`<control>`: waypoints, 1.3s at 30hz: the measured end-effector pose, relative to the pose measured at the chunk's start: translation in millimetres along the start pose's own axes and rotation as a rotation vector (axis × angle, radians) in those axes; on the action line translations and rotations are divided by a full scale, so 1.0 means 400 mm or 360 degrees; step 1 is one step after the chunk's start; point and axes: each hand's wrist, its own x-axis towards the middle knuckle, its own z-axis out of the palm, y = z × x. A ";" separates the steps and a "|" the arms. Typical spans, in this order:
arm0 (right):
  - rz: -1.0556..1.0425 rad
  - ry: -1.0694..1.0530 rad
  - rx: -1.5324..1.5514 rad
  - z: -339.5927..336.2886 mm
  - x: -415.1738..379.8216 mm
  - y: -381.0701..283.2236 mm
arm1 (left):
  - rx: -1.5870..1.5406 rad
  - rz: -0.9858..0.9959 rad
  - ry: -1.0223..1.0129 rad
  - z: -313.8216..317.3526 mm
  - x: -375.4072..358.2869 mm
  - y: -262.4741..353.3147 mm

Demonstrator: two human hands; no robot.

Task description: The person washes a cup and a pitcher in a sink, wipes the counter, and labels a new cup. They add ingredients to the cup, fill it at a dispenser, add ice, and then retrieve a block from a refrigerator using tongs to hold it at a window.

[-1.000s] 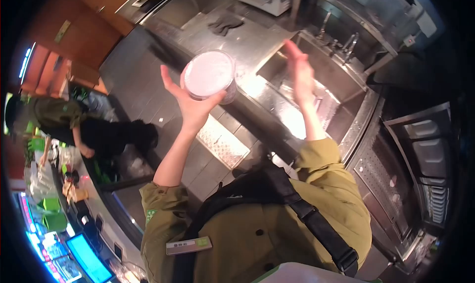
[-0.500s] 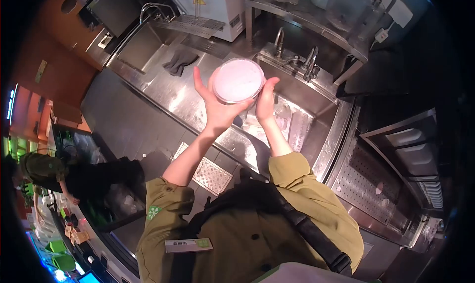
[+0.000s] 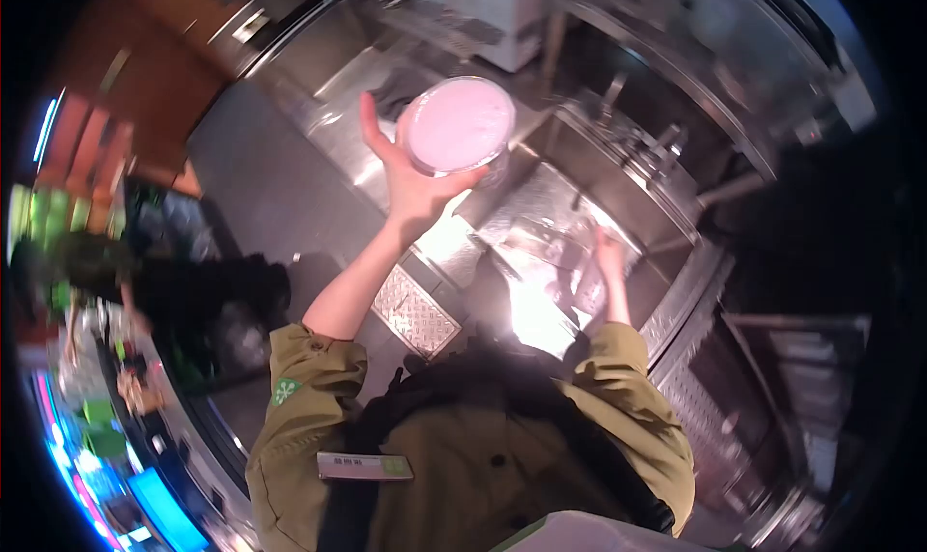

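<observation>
My left hand point(image 3: 413, 180) is closed around a round clear-walled tub point(image 3: 462, 125) with a smooth pale pink top, thumb at its near side and one finger raised beside it. The tub is held up over the edge of the steel counter. My right hand point(image 3: 609, 257) is off the tub and reaches down into the steel sink point(image 3: 666, 193), close over clear, shiny things point(image 3: 541, 238) lying in the basin. Motion smears its fingers, so I cannot tell whether they grip anything.
A dark cloth point(image 3: 398, 93) lies on the counter behind the tub. Taps point(image 3: 666, 146) rise at the sink's back edge, below a steel shelf point(image 3: 666, 64). A metal floor plate point(image 3: 415, 311) is set in the grey floor. Another person point(image 3: 183, 286) stands at the left.
My right hand has let go of the tub and moved right and down into the sink. My left hand keeps the tub up alone. The view has shifted and blurred.
</observation>
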 end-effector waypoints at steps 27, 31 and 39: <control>-0.0996 -0.0361 -0.0549 0.703 -0.591 -0.506 | 0.1694 0.0224 0.2235 -1.756 -0.900 0.323; -0.1273 -0.0781 -0.0535 0.909 -0.846 -0.697 | 0.1481 0.0259 0.2483 -1.949 -1.041 0.343; -0.1591 -0.1365 -0.0602 1.146 -1.164 -0.900 | 0.2027 -0.0116 0.3000 -2.217 -1.236 0.328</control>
